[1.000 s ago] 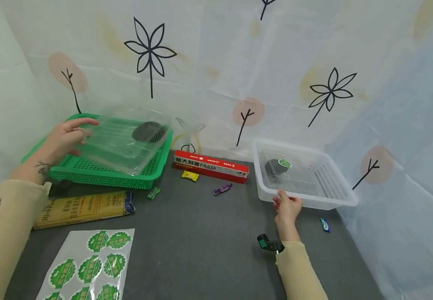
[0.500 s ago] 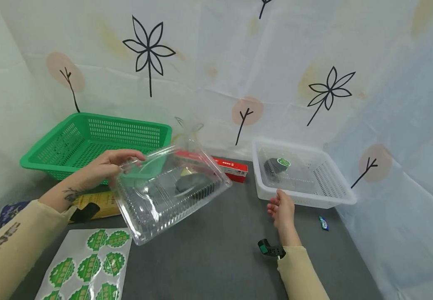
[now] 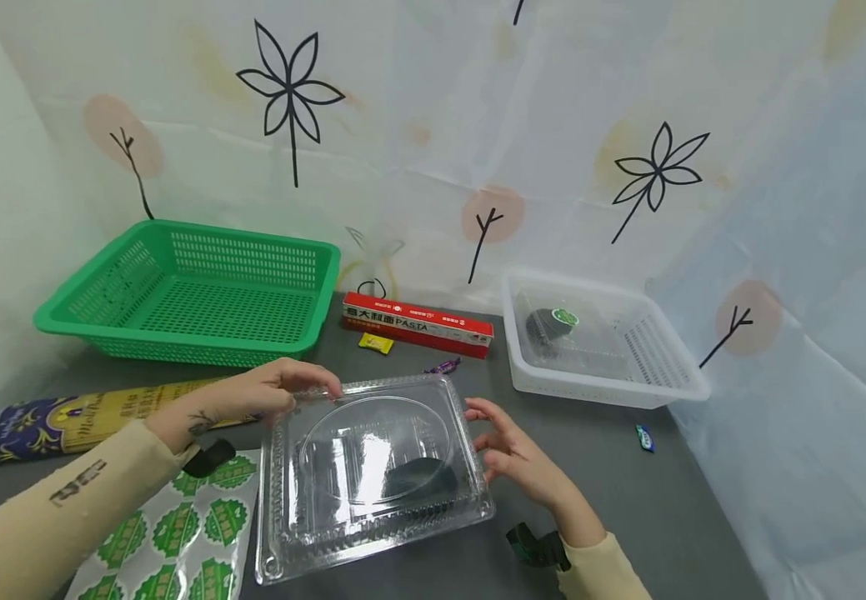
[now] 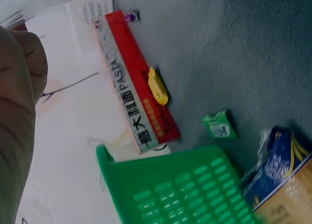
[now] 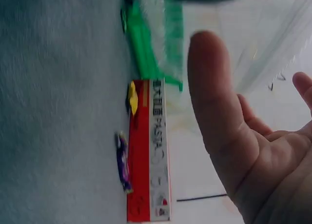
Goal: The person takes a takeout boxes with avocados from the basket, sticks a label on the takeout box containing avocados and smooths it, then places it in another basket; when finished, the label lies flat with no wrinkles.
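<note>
My left hand (image 3: pixel 248 398) pinches the far left edge of a clear plastic clamshell box (image 3: pixel 327 533), which hangs tilted over the front of the table. Inside the box lies a dark, oval thing (image 3: pixel 421 479), seen through the plastic; its kind is unclear. Close by the box's right side is my right hand (image 3: pixel 526 467), fingers spread and thumb extended; whether they touch the box I cannot tell. Partly under my left forearm and the box lies a sheet of green round stickers (image 3: pixel 177 529).
A green basket (image 3: pixel 185 339) stands at the back left, behind a yellow pasta packet (image 3: pixel 113 417). A red pasta box (image 3: pixel 417 325) lies at the back with small wrapped candies nearby. The white basket (image 3: pixel 605 385) at right holds another clear box with a green sticker.
My left hand has lifted the clear box out of the green basket and brought it right and nearer. My right hand has left the white basket's rim and moved toward the box.
</note>
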The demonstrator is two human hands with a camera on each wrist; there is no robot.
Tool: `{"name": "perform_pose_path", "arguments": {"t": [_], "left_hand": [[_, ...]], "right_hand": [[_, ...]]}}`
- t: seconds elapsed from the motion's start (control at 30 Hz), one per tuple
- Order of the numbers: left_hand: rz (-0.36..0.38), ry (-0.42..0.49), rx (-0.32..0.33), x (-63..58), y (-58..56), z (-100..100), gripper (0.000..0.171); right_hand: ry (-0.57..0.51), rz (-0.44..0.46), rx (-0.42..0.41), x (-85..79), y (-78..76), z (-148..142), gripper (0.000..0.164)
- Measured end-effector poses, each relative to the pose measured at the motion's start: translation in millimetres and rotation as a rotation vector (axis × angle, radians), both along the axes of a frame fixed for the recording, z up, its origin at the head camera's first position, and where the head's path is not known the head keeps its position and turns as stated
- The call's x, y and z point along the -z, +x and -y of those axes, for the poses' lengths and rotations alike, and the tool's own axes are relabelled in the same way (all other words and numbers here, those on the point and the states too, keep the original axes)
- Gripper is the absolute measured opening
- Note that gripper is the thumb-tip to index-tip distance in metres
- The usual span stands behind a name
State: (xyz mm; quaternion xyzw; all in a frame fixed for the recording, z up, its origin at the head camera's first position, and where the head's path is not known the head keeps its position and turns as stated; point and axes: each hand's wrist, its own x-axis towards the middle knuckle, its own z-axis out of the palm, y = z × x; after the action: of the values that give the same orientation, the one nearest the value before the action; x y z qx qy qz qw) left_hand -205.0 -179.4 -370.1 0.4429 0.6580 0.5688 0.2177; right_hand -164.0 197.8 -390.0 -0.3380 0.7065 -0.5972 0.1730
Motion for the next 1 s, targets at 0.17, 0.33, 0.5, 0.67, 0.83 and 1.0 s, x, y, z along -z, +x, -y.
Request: {"name": "perform_pose_path", "arguments": {"t": [0.17, 0.33, 0.5, 0.67, 0.83, 1.0], "left_hand": [[0.000, 0.001, 0.025, 5.7, -0.2, -5.9, 0.059], [-0.020, -0.077, -0.036, 7.9, 5.1, -9.8, 0.058], [-0.042, -0.130, -0.191, 13.7, 15.6, -11.2, 0.048], [-0.024, -0.141, -0.522, 21.1, 36.0, -16.5, 0.048], [0.292, -0.134, -0.597, 29.4, 57.2, -26.0, 0.057], [0.370, -0.175, -0.572, 40.7, 60.6, -35.1, 0.068]], "right_hand": [[0.056, 0.100, -0.013, 1.5, 11.8, 3.0, 0.065], [0.077, 0.195, 0.043, 6.3, 22.0, 5.2, 0.064], [0.070, 0.289, 0.150, 10.4, 31.1, 6.6, 0.064], [0.030, 0.348, 0.267, 13.0, 33.0, 2.9, 0.066], [0.088, 0.357, 0.394, 16.8, 23.8, -0.5, 0.065], [0.133, 0.352, 0.459, 22.8, 8.1, 1.9, 0.066]]}}
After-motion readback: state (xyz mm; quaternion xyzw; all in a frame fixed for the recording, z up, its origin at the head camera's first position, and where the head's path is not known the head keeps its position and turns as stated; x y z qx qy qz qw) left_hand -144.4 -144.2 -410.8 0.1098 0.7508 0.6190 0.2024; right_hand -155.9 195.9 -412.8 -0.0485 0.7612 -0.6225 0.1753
